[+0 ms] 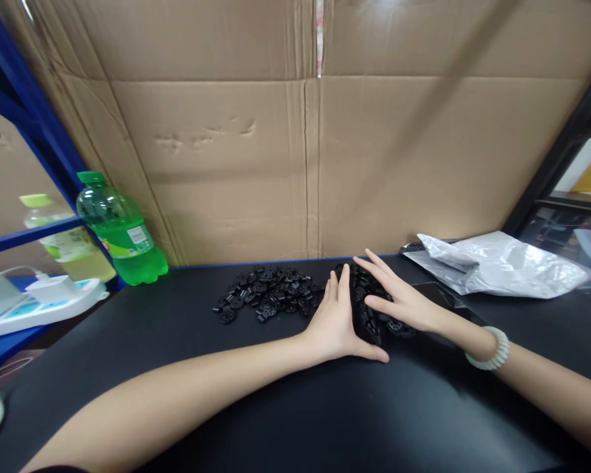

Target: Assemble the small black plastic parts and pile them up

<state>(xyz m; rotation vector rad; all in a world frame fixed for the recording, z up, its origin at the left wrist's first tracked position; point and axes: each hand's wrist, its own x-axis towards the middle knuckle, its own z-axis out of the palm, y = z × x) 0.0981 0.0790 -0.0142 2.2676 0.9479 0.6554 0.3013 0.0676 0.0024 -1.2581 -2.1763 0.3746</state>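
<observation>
A heap of small black round plastic parts (268, 294) lies on the black table (325, 414) near the cardboard wall. My left hand (335, 322) stands on its edge, fingers straight and together, against the left side of a bunch of these parts (367, 309). My right hand (396, 295) lies open and flat on the right side of the same bunch, fingers stretched toward the wall. The two hands enclose that bunch between them. A pale bead bracelet (490, 348) is on my right wrist.
A green soda bottle (121, 230) leans at the back left beside a blue rack post (39, 112). A white power strip (34, 302) lies at the left. A crumpled clear plastic bag (502, 263) rests at the back right. Cardboard (305, 131) forms the rear wall.
</observation>
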